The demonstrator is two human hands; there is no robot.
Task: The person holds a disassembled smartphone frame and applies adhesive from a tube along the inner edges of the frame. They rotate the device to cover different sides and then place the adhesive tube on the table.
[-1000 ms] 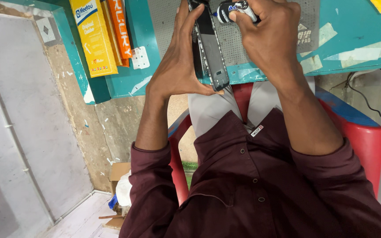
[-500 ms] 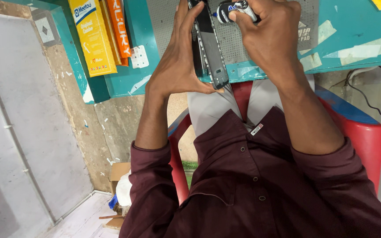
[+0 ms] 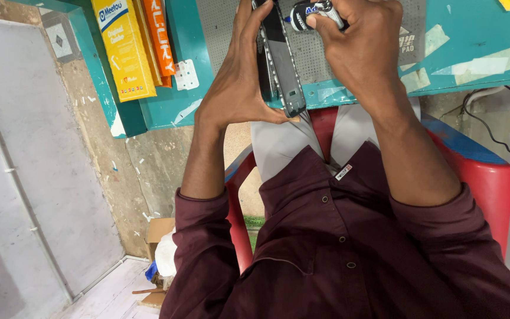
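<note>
Left hand (image 3: 237, 94) fingers pinching one dark phone frame (image 3: 281, 59), right hand (image 3: 361, 47) fingers clasping one small tube (image 3: 311, 13), two boxes (image 3: 137, 47)

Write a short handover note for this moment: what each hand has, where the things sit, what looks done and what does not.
Left hand: holds a dark phone frame on edge above the teal bench, thumb at its lower end.
Right hand: gripping a small dark tube, tip near the frame's upper part.
Nearby: grey perforated mat, yellow box and orange box at the left.
Done or left: cannot tell; the top edge of the view cuts off the contact point.
</note>
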